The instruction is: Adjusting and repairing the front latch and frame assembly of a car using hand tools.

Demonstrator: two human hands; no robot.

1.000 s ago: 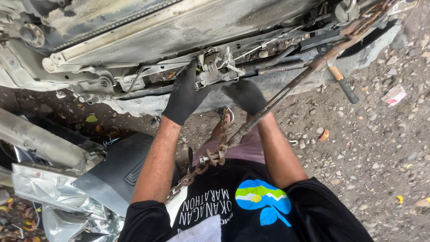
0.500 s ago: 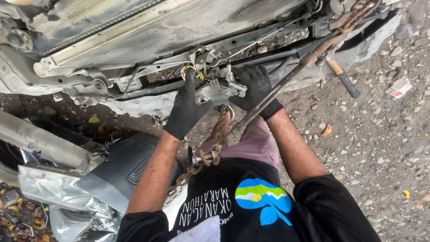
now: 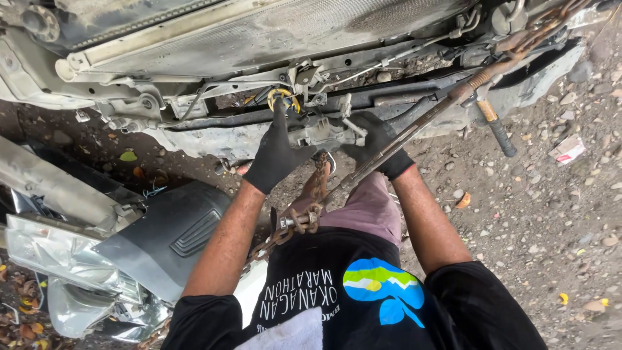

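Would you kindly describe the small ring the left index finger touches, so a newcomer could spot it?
Start at the stripped vehicle front, then follow the gloved left hand up. At its fingertip sits the ring, the only yellow part among grey metal.

Your matt black knit gloves (image 3: 278, 152) meet dull, grimy metal framework (image 3: 214, 39); the chain (image 3: 304, 217) is rough with rust.

Soft even daylight, overcast feel; no hard shadows. Dim pocket under car body (image 3: 259, 39) at 12 o'clock. Mild glare on headlight lens (image 3: 58, 253) at 8 o'clock. Sharp focus centre; wide-angle bending at edges.
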